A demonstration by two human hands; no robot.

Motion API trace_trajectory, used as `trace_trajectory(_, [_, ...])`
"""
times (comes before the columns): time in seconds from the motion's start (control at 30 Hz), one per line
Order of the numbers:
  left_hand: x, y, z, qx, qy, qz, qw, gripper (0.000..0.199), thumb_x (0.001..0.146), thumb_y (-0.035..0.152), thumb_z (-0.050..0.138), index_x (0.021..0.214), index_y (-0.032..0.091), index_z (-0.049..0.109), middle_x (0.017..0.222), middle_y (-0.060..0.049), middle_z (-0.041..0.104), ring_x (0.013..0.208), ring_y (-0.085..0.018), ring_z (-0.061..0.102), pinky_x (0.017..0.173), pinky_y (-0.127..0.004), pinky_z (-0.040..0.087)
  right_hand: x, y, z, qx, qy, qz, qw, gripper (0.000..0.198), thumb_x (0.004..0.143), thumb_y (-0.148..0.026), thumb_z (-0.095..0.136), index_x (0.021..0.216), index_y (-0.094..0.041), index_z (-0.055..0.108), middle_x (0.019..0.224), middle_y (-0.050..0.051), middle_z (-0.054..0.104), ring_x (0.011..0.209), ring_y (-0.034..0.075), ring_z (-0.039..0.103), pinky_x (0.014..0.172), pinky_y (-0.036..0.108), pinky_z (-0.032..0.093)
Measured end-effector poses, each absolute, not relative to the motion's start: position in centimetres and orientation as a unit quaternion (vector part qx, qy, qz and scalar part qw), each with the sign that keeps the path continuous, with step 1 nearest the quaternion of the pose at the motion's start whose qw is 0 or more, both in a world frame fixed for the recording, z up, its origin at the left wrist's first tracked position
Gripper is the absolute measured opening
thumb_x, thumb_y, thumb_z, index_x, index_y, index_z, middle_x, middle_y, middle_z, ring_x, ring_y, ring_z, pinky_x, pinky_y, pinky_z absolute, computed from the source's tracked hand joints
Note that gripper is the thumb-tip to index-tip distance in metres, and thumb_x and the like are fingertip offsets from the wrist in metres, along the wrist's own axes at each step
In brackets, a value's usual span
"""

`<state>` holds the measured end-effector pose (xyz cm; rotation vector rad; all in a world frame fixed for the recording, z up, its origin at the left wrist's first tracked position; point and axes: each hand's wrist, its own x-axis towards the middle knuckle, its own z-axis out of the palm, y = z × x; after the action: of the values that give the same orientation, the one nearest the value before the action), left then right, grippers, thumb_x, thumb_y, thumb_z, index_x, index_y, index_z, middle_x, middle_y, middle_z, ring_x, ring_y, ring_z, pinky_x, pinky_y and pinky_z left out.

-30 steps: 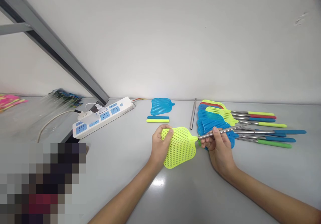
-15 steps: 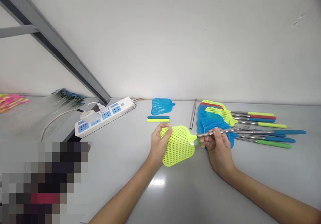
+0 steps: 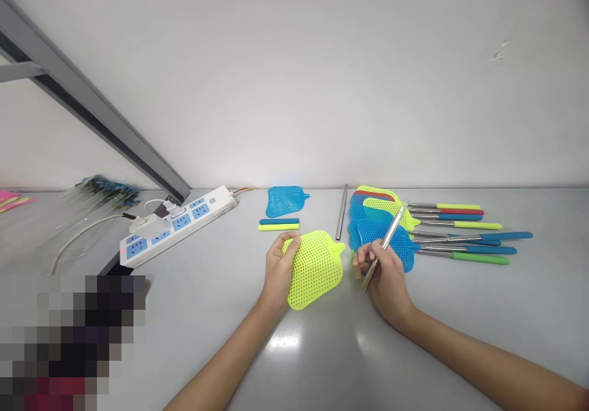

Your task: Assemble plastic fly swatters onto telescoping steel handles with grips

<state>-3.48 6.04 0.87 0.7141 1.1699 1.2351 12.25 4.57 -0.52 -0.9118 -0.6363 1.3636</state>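
With the left hand (image 3: pixel 278 268) closed on its left edge, pinching a yellow swatter head (image 3: pixel 315 270) above the surface (image 3: pixel 216 294); likely light, bendy, best taken at rim or neck. Farther right, gripping a tilted metal tube (image 3: pixel 391 233) in the curled right hand (image 3: pixel 389 283); probably stiff, smooth, slippery, best held mid-length.

Single head cam looks fwd & down across the grey table (image 3: pixel 519 319) (wide view, squeezed in ht). It's fairly near: L hand (image 3: pixel 277 273) & R hand (image 3: pixel 391 283) sit approx mid-frame, forearms (image 3: pixel 230 346) run in from btm & right edges, wall (image 3: pixel 285 80) fills approx top half.
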Motion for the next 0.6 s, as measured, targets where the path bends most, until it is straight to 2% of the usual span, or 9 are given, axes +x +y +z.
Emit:
trace_trajectory(0.1, [-4.0,6.4,1.1,0.31,0.511,0.546,0.587,0.027,0.067,0.039,0.057,0.083,0.019,0.048,0.063,0.003,0.055,0.049,-0.01,0.054,0.044,-0.018,0.039,12.3,3.9,-0.4,-0.379,-0.34,0.662,0.55,0.022,0.079,-0.037,0.043,0.067,-0.018,0.045,0.046,-0.006,0.04,0.031,0.005,0.03,0.029,0.016,0.025])
trace_trajectory(0.2, [-5.4,7.1,2.1,0.322,0.534,0.578,0.527,0.028,0.066,0.039,0.059,0.085,0.02,0.049,0.064,0.003,0.056,0.048,-0.009,0.054,0.043,-0.017,0.039,12.2,3.4,-0.3,-0.364,-0.39,0.698,0.477,0.024,0.082,-0.039,0.037,0.09,-0.02,0.049,0.043,-0.01,0.032,0.029,0.004,0.014,0.025,0.014,0.017])
trace_trajectory(0.33, [-8.1,8.1,3.8,0.385,0.553,0.603,0.427,0.026,0.066,0.039,0.06,0.083,0.021,0.051,0.065,0.004,0.057,0.05,-0.01,0.055,0.045,-0.018,0.041,12.2,3.6,0.0,-0.361,-0.457,0.695,0.422,0.036,0.083,-0.037,0.037,0.115,-0.023,0.043,0.051,-0.007,0.041,0.03,0.003,0.023,0.028,0.014,0.022])
trace_trajectory(0.5, [-10.2,8.6,4.4,0.41,0.586,0.539,0.445,0.03,0.059,0.04,0.065,0.077,0.018,0.053,0.059,0.003,0.057,0.048,-0.012,0.056,0.041,-0.018,0.04,12.8,4.1,0.4,-0.305,-0.514,0.73,0.331,0.044,0.081,-0.033,0.042,0.124,-0.024,0.039,0.069,0.0,0.057,0.03,0.003,0.032,0.028,0.017,0.031])
trace_trajectory(0.6, [-10.5,8.6,4.2,0.42,0.596,0.508,0.459,0.032,0.059,0.042,0.065,0.076,0.017,0.053,0.06,0.002,0.059,0.049,-0.013,0.057,0.04,-0.018,0.04,13.1,4.2,0.5,-0.287,-0.496,0.759,0.308,0.048,0.081,-0.031,0.043,0.127,-0.024,0.033,0.068,0.001,0.059,0.028,0.003,0.031,0.027,0.017,0.032])
